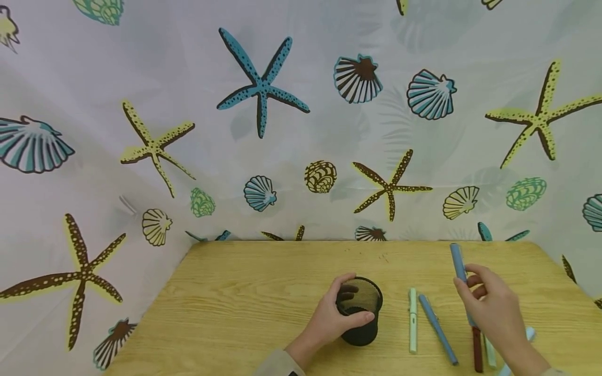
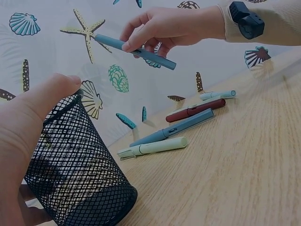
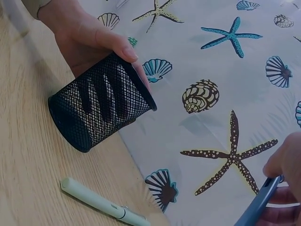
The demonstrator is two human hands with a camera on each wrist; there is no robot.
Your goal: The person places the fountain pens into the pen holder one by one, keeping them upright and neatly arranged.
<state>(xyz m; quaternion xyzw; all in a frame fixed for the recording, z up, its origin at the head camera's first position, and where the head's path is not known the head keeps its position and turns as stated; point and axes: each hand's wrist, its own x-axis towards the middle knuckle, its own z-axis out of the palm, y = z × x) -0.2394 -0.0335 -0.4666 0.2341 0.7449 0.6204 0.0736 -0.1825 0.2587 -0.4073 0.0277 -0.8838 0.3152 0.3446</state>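
The left hand (image 1: 331, 316) and right hand (image 1: 496, 303) are bare. The left sleeve (image 1: 276, 364) and right sleeve (image 2: 277, 28) are pale beige and reach the wrists. A dark, blocky device (image 2: 249, 24) with angular edges sits at the right cuff; a dark patch (image 1: 293, 373) shows on the left sleeve.

There is one mesh cup (image 1: 360, 332), and to its right are two blue pens (image 1: 438, 330), two pale green pens (image 1: 413, 334), one dark red pen (image 1: 477, 352) and one light blue pen (image 2: 218, 94).

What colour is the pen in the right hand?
Blue; the pen shows best in the left wrist view.
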